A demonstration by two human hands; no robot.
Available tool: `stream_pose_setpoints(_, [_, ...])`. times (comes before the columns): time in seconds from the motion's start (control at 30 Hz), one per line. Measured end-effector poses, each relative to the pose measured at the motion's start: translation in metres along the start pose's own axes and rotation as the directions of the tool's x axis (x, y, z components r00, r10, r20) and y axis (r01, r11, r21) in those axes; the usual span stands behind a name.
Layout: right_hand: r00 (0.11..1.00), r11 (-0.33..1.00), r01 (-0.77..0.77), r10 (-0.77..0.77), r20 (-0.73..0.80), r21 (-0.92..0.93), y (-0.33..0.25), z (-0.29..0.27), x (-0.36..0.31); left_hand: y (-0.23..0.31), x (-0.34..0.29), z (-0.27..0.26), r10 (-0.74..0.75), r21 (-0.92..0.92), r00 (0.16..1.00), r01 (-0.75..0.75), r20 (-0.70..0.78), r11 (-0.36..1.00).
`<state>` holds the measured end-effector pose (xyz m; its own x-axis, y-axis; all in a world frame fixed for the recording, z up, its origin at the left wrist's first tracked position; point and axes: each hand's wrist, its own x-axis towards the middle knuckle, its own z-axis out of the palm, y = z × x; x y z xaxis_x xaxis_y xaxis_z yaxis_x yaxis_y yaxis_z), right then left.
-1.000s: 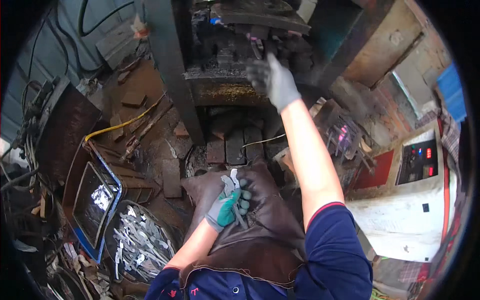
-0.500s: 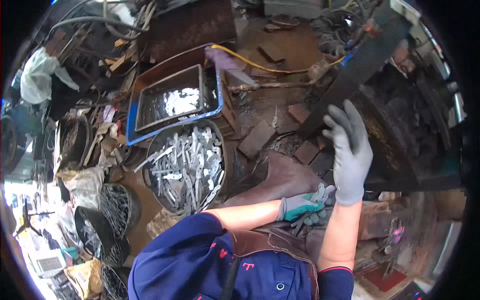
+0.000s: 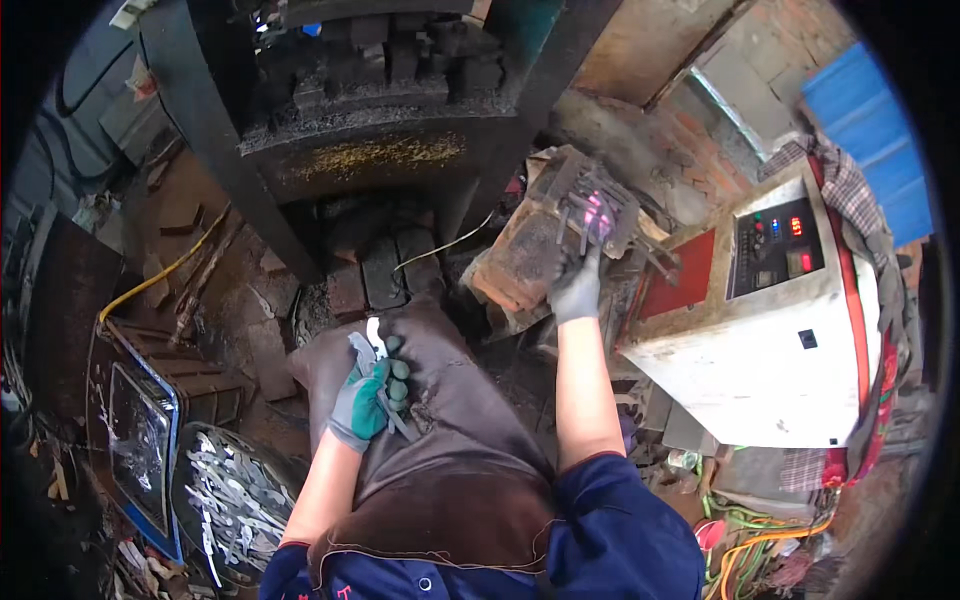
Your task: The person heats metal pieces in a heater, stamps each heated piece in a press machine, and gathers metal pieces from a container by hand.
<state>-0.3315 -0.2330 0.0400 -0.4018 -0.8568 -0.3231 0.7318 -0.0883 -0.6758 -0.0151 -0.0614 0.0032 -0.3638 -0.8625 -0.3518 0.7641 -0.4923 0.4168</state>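
My left hand (image 3: 364,400), in a green and grey glove, is closed around several flat grey metal pieces (image 3: 362,352) above the brown apron (image 3: 440,440) on my lap. One piece sticking out at the top looks bright white. My right hand (image 3: 577,288), in a grey glove with dark fingers, reaches to a brick block (image 3: 515,262) on the right. Its fingertips are beside dark metal bars (image 3: 625,222) and a pink-glowing piece (image 3: 597,215). The dark fingers blend into the bars, so their grip is hard to make out.
A white control cabinet (image 3: 750,370) with a lit panel stands right. Ahead rises a heavy dark metal frame (image 3: 390,150). At the lower left are a tub of metal pieces (image 3: 235,490) and a blue-rimmed bin (image 3: 172,440) holding liquid. Cables (image 3: 765,540) lie lower right.
The view has swung to the right, bringing the cabinet and glowing piece into clear sight. My right hand has gone from raised with spread fingers to the brick block. The left still holds metal pieces.
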Motion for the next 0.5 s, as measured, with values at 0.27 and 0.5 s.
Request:
stream_pose_setpoints(0.27, [0.985,0.973,0.144,-0.123,0.122,-0.179,0.027,-0.022,-0.036,0.000,-0.009,0.006,0.026,0.063,0.999,-0.025,-0.029,0.998])
stream_pose_setpoints(0.5, [0.888,0.911,-0.027,0.211,0.409,-0.411,0.029,0.137,-0.077,0.003,-0.004,-0.002,0.022,-0.044,0.997,-0.019,0.078,0.999])
